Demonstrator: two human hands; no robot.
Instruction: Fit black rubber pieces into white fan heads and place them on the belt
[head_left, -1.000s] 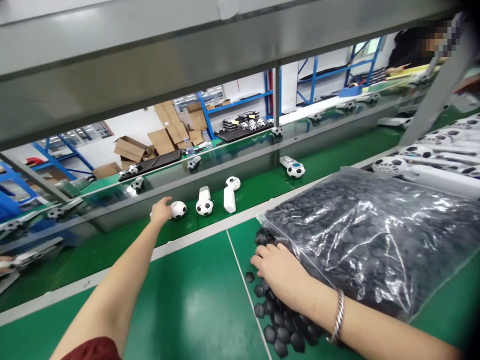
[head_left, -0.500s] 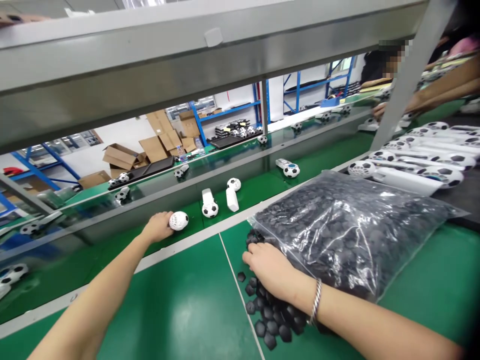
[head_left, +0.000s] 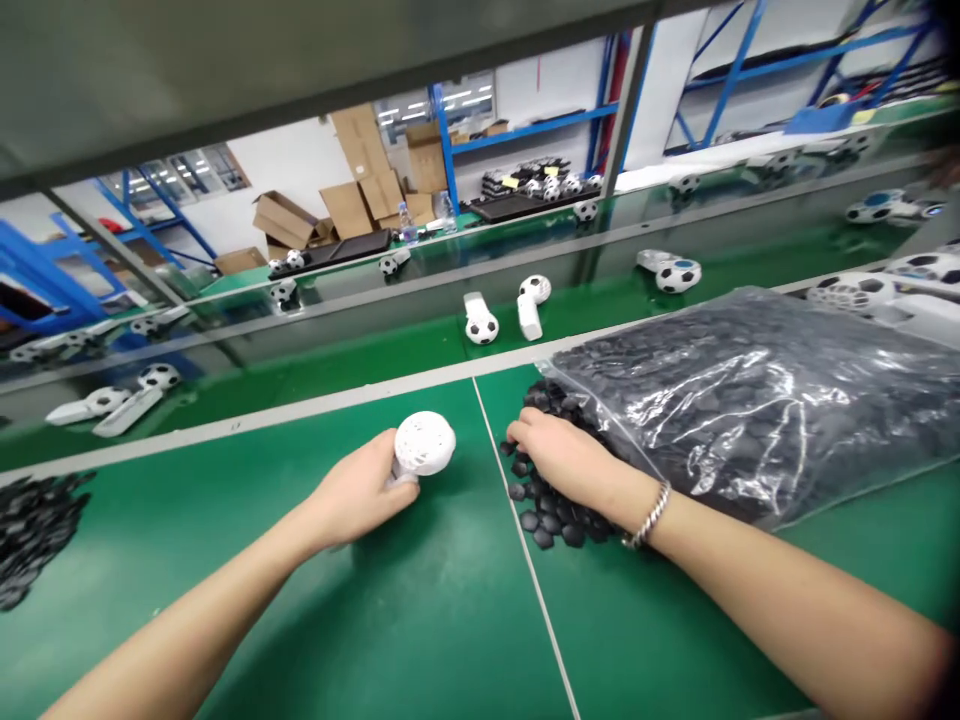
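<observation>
My left hand [head_left: 364,488] is wrapped round the handle of a white round-headed piece [head_left: 424,443], held over the green table [head_left: 420,620]. Its head shows small openings and no black patches. My right hand [head_left: 559,450] rests on a pile of small black pentagon pieces [head_left: 547,520], its fingers together and bent down. What those fingertips pinch, if anything, is hidden. Beside this hand lies a clear plastic bag [head_left: 757,400] full of the same black pieces.
Football-patterned pieces lie on the green belt beyond the table edge, among them one in the middle [head_left: 481,325] and one further right [head_left: 677,275]. More lie at the far right [head_left: 851,290]. Dark pieces [head_left: 37,530] are heaped at left. A grey beam [head_left: 300,60] crosses overhead.
My left hand has brought the white piece from the belt back over the table. My right hand stays at the black pile. The view has shifted, and the dark heap at left now shows.
</observation>
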